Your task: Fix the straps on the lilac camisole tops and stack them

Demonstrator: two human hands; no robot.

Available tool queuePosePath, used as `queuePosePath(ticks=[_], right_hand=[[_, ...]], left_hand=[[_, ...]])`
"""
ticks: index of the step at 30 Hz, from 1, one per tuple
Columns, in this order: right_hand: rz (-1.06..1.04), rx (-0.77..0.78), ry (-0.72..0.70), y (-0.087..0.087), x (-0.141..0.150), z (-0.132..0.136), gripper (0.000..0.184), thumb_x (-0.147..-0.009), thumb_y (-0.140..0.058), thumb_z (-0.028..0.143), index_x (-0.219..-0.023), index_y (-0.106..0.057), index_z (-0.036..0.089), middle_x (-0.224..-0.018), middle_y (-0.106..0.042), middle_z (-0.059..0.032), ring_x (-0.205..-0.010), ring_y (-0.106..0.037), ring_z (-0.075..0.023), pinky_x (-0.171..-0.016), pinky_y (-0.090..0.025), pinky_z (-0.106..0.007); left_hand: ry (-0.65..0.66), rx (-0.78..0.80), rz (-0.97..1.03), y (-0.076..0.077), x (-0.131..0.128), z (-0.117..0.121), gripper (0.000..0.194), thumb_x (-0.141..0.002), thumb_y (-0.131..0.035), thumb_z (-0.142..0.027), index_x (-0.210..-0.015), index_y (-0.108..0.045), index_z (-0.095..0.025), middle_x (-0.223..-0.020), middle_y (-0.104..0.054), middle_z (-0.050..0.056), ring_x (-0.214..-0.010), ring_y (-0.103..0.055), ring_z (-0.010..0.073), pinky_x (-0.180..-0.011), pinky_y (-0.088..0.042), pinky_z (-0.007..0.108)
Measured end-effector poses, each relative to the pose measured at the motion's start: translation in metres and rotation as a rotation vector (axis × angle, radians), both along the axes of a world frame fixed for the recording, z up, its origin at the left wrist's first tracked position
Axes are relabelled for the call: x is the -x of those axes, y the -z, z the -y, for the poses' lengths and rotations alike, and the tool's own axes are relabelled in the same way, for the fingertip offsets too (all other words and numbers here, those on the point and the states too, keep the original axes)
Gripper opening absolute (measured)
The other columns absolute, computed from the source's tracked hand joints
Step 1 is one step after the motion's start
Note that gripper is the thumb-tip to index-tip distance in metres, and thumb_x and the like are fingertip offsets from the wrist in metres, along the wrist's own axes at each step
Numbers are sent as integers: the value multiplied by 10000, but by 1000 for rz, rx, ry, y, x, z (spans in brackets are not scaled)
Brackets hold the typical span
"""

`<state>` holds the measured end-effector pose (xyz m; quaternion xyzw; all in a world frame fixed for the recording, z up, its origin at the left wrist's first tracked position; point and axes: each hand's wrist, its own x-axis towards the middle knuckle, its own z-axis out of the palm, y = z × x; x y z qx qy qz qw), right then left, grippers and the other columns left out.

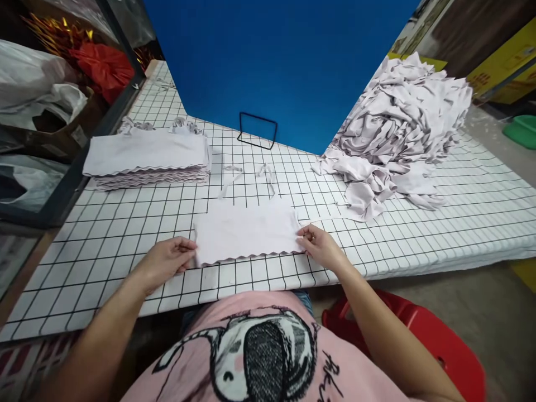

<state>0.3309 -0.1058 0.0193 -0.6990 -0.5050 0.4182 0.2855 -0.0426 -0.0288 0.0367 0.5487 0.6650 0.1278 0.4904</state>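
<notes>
A pale, nearly white strappy top [247, 231] lies flat on the checked tablecloth in front of me. Its wavy hem faces me, and two thin straps [268, 176] stretch away from its far edge. At the left end of the hem, my left hand [170, 259] pinches the cloth between thumb and fingers. The opposite corner is pinched by my right hand [318, 244] in the same way. To the far left sits a neat stack of similar pale tops [146, 153], their wavy hems lined up and their gathered straps bunched behind.
A big crumpled heap of pale fabric [402, 117] covers the table's right back. The blue board [272, 67] rises at the back, with a black wire frame [257, 131] at its lower edge. A red stool [419, 335] stands below right; bags and boxes [46, 106] crowd the left.
</notes>
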Motion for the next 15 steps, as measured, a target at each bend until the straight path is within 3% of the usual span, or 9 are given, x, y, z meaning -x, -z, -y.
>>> queuePosePath(ticks=[3, 6, 8, 11, 13, 15], right_hand=[[468, -248, -125, -4, 6, 5, 242, -910, -518, 289, -1112, -616, 199, -909, -575, -77, -821, -574, -216, -716, -479, -367], [624, -427, -299, 1, 9, 8, 312, -930, -514, 275, -1218, -602, 196, -1002, -557, -116, -950, -539, -254, -800, -487, -397], [613, -467, -326, 7, 5, 8, 315, -945, -506, 285, -1232, -598, 195, -981, -556, -111, -925, -538, -243, -802, -494, -396], [633, -490, -251, 13, -12, 5, 344, -960, -486, 320, -1269, -575, 198, -1039, -567, -121, -952, -538, -248, -819, -490, -415], [698, -469, -236, 16, -27, 0, 359, -955, -494, 338, -1285, -567, 217, -1130, -568, -131, -1012, -528, -273, -821, -477, -435], [739, -444, -248, 19, -42, -7, 327, -949, -504, 332, -1246, -593, 228, -1152, -576, -125, -1036, -526, -283, -810, -466, -432]], left_hand=[[179, -466, -364, 3, -7, 11, 352, -814, -547, -432, -1036, -642, -176, -1075, -646, 138, -914, -643, 276, -812, -551, 439], [432, -803, -487, 16, -16, 18, 437, -924, -405, -403, -1246, -581, -165, -1386, -495, 156, -1290, -441, 356, -1025, -424, 538], [541, -840, -516, 27, -16, 21, 455, -950, -376, -403, -1296, -556, -168, -1441, -453, 146, -1355, -355, 378, -1033, -406, 574], [537, -867, -562, 33, -19, 18, 475, -961, -376, -420, -1305, -549, -141, -1446, -444, 164, -1380, -316, 389, -1035, -402, 586], [557, -910, -532, 29, -36, 13, 479, -970, -369, -418, -1315, -539, -131, -1452, -443, 161, -1404, -297, 364, -1080, -368, 573], [654, -945, -454, 22, -68, 8, 482, -982, -356, -408, -1355, -506, -140, -1476, -432, 135, -1427, -282, 320, -1128, -328, 544]])
